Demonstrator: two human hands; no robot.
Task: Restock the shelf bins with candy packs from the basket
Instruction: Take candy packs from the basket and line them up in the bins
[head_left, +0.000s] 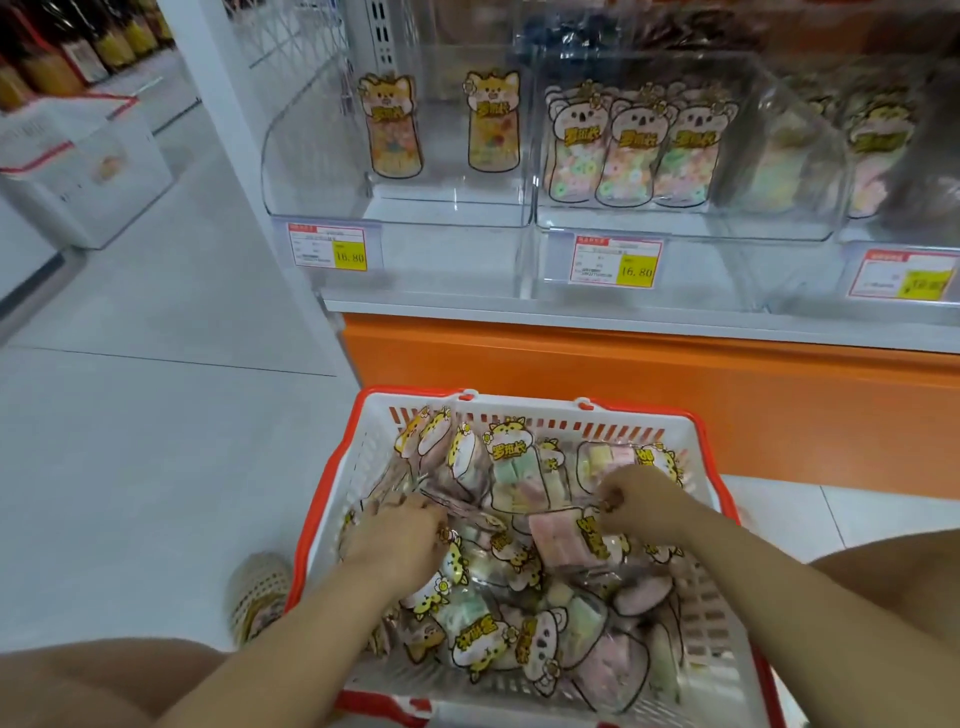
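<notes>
Shelf bins (311, 156) stand sparse above the basket (318, 499); left hand (400, 538) and right hand (641, 501) clutch candy packs (511, 460); lift matching designs together.

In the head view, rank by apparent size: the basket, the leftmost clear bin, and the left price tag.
Largest: basket, though it sits nearest the camera.
Then leftmost clear bin.
Smallest: left price tag.

One basket (317, 499), its candy packs (511, 457) heaped too thickly to count. Three clear bins (311, 156): two fox packs (396, 130) at eleven o'clock, three koala packs (631, 150) at twelve, an unclear number at two. Three price tags (332, 252).
</notes>
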